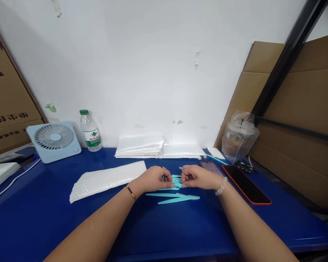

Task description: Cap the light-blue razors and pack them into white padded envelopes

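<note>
My left hand [156, 178] and my right hand [194, 177] meet over the middle of the blue table [43, 218], both with fingers curled. Between them they pinch a small bundle of thin teal plastic sticks [176, 181]. Two more long teal sticks [175, 197] lie flat on the table just in front of the hands. A flat pile of clear plastic bags [106, 180] lies to the left of my left hand.
Stacks of white bags [140, 146] lie against the wall. A small fan [54, 139] and a water bottle [90, 131] stand at the back left. Two phones [246, 183] and a bagged drink cup [238, 140] are at the right, before cardboard sheets [303, 105].
</note>
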The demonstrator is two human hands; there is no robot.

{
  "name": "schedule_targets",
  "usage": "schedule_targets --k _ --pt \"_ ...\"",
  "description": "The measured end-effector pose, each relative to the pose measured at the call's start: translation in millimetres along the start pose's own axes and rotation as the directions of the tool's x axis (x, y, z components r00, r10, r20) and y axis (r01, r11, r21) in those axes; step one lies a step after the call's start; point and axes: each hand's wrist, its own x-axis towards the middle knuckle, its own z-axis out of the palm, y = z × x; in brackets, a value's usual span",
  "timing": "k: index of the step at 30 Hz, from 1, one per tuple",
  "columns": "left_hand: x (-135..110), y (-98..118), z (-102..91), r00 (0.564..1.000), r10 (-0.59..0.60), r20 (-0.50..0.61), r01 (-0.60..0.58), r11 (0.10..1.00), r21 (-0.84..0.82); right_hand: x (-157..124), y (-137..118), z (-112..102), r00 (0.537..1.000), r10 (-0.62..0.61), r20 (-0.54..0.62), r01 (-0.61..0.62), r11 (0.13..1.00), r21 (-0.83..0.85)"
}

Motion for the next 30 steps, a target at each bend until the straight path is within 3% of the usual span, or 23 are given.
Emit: schedule_targets --k 6,10,13,15,18,22,25,30 --pt "3.1 -0.9 0.1 0.995 -0.099 -0.006 0.099 0.994 0.041 1.6 12.0 -1.7 0.994 0.023 -0.111 -0.027 0.999 -0.033" --pt "2.2 -10.2 -4.4 0.987 -0.159 0.01 0.158 0.987 0.041 0.4 28.1 -3.8 0.974 0.123 -0.189 -0.136 0.989 -0.054" --pt "1.1 -17.0 -4.9 0.992 -0.125 -0.029 0.126 0.992 0.026 -1.4 24.4 -4.8 0.959 0.152 -0.239 -0.171 0.983 -0.059" --pt "1.2 -20.6 -2.5 0.994 -0.075 -0.08 0.08 0.995 0.062 -1.9 15.2 -3.2 0.972 0.122 -0.2 -0.133 0.99 -0.046" --pt "2.5 -24.0 3.2 0.996 -0.051 -0.072 0.057 0.994 0.092 -0.1 1.7 3.6 0.999 0.044 -0.015 -0.045 0.999 -0.021" --pt "3.2 -20.5 6.1 0.994 -0.061 -0.087 0.07 0.993 0.098 4.4 -3.5 12.8 0.994 -0.001 0.111 0.005 0.999 -0.033" --pt "2.2 -11.4 3.9 0.992 -0.02 -0.128 0.029 0.997 0.069 4.9 -3.6 11.8 0.999 0.002 0.032 -0.002 1.0 -0.014" --pt "3.2 -4.7 0.9 0.998 0.018 -0.053 -0.015 0.998 0.056 2.5 1.9 2.1 0.989 0.025 -0.144 -0.036 0.997 -0.07"
